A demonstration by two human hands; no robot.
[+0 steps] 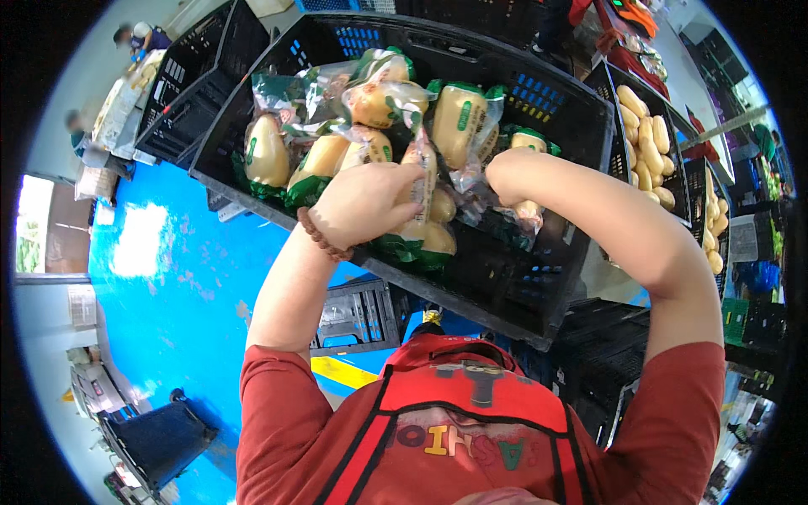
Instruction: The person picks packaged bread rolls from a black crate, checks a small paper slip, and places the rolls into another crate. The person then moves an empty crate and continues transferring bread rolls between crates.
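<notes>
In front of me is a large black plastic crate point(499, 284) with butternut squashes in clear and green printed bags. My left hand point(372, 202), with a brown bead bracelet at the wrist, grips a bagged butternut squash point(424, 180) near the middle of the crate. Further right, my right hand point(514, 173) reaches down inside, over another bagged squash point(527, 211); its fingers are mostly hidden behind the hand. Between the hands, a bagged squash point(459, 123) leans towards the far wall. More bagged squashes, one of them a pale bagged squash point(266, 151), fill the left side.
Open crates of loose butternut squashes point(650, 139) stand to the right. Black crates point(189, 88) are stacked at the upper left. A folded black crate point(356, 312) is below the near rim. Two people point(148, 41) work at a table on the far left.
</notes>
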